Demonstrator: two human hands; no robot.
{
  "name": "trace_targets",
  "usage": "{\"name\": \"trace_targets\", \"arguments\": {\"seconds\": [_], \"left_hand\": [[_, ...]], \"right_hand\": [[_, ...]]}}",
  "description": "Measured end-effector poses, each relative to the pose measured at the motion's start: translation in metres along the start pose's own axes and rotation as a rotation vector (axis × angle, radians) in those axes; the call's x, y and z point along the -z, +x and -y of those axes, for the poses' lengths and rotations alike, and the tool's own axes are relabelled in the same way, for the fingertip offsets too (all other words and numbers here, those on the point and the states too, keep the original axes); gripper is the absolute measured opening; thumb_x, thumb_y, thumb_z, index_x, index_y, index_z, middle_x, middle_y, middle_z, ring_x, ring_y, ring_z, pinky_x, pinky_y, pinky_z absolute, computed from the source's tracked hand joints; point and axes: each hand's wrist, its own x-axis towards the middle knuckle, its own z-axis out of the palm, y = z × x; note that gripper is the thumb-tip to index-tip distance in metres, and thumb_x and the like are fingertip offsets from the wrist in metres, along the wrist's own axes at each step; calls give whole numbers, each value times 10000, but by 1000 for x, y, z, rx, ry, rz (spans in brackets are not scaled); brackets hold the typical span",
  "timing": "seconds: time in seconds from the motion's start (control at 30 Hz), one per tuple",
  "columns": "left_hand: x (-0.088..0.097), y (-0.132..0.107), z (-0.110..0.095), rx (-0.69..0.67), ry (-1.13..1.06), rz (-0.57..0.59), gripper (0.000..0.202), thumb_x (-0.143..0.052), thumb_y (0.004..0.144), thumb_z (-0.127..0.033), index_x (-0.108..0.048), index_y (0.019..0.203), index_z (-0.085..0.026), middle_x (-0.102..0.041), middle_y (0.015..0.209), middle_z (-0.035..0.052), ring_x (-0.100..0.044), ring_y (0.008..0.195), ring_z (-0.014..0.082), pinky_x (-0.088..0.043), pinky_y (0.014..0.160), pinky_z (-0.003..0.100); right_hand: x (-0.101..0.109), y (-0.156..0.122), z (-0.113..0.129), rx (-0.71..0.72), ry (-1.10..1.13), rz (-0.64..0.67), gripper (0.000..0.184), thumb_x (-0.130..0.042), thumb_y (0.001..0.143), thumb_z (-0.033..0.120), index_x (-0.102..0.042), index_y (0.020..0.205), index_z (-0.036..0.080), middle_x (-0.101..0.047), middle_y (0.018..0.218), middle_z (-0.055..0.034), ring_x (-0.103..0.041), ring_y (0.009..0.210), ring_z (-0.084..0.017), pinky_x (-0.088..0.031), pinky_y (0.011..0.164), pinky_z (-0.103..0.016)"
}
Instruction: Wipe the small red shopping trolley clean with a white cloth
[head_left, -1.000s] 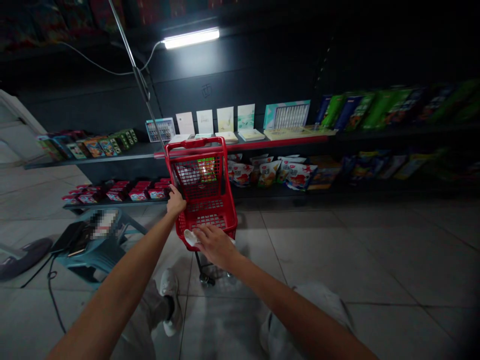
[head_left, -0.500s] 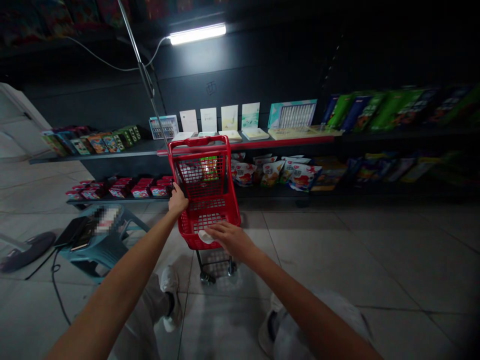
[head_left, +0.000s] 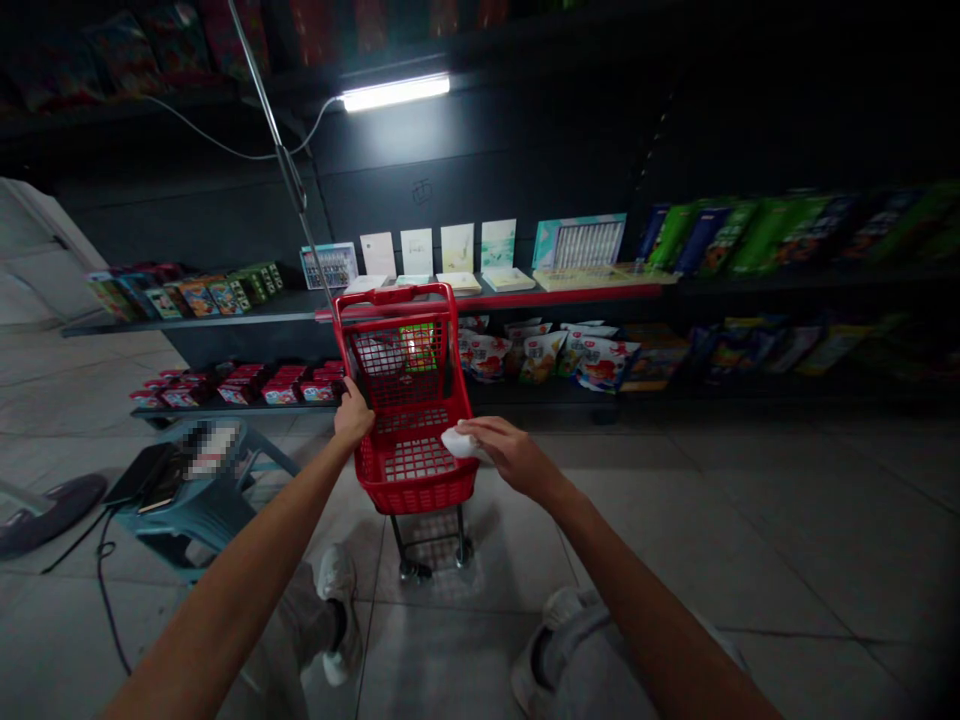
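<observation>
A small red shopping cart [head_left: 421,497] with a lattice basket stands in front of me on the tiled floor. At its left side, my left hand [head_left: 352,412] is closed around the basket's edge, its thumb pointing up. My right hand [head_left: 517,455] pinches a white wipe [head_left: 459,442], perhaps a tissue or cloth, at the right rim near the front corner. The wipe overlaps the rim in view; whether it presses on the plastic I cannot tell. The basket floor shows through its grid.
Behind the cart runs a shelf [head_left: 585,298] with upright booklets [head_left: 457,248] and boxed sets. Snack bags [head_left: 604,362] fill the lower level. To the left stands a blue-grey stool [head_left: 225,515] with devices and a cable. A metal pole [head_left: 259,85] rises behind the cart.
My right hand has moved with the white wipe from the basket's front rim to its right side. My left hand stays on the left edge. The view has tilted slightly up.
</observation>
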Motion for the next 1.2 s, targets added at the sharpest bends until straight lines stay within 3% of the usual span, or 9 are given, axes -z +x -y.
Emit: {"name": "trace_targets", "arguments": {"seconds": [0.13, 0.37, 0.53, 0.77, 0.97, 1.2], "left_hand": [[2, -6, 4, -17, -4, 24, 1044, -616, 896, -393, 16, 1645, -32, -498, 1479, 330, -600, 1306, 408, -481, 1045, 449], [-2, -22, 11, -57, 49, 1, 951, -550, 941, -379, -15, 1647, -34, -507, 1467, 324, -627, 1259, 403, -495, 1014, 446], [2, -37, 15, -82, 62, 8, 908, -516, 962, -373, -23, 1649, -45, -537, 1430, 315, -645, 1232, 388, -499, 1004, 430], [6, -62, 18, -81, 126, -3, 814, -415, 967, -274, -42, 1659, -62, -587, 1367, 274, -700, 1131, 348, -532, 949, 422], [13, -68, 27, -121, 220, -31, 775, -407, 974, -306, -138, 1646, -29, -668, 1250, 241, -720, 1060, 344, -549, 899, 430], [21, -67, 42, -123, 165, -30, 700, -367, 1005, -293, -188, 1653, -96, -728, 1151, 194, -730, 1041, 299, -535, 882, 382]], "right_hand": [[-2, 20, -2, -128, -13, -246, 400, -438, 1036, 211, -656, 1368, 256, -652, 1375, -87, -592, 1305, -212, -460, 1171, -420], [-48, 36, -38, -264, -103, -93, 501, -430, 885, 10, -732, 1243, 188, -641, 1375, -120, -569, 1316, -209, -447, 1180, -432], [-55, 43, -47, -291, -143, -178, 517, -424, 882, 20, -710, 1280, 185, -613, 1404, -120, -561, 1333, -210, -427, 1204, -437], [-57, 58, -55, -362, -178, -408, 496, -499, 880, 109, -623, 1359, 151, -571, 1378, -163, -565, 1295, -264, -453, 1164, -472], [-47, 62, -45, -375, -219, -422, 383, -554, 868, 143, -703, 1221, 145, -661, 1206, -146, -644, 1106, -267, -516, 1056, -428], [-47, 78, -7, -240, -274, -378, 385, -579, 939, 208, -673, 1312, 237, -700, 1246, -78, -636, 1152, -241, -514, 1034, -386]]}}
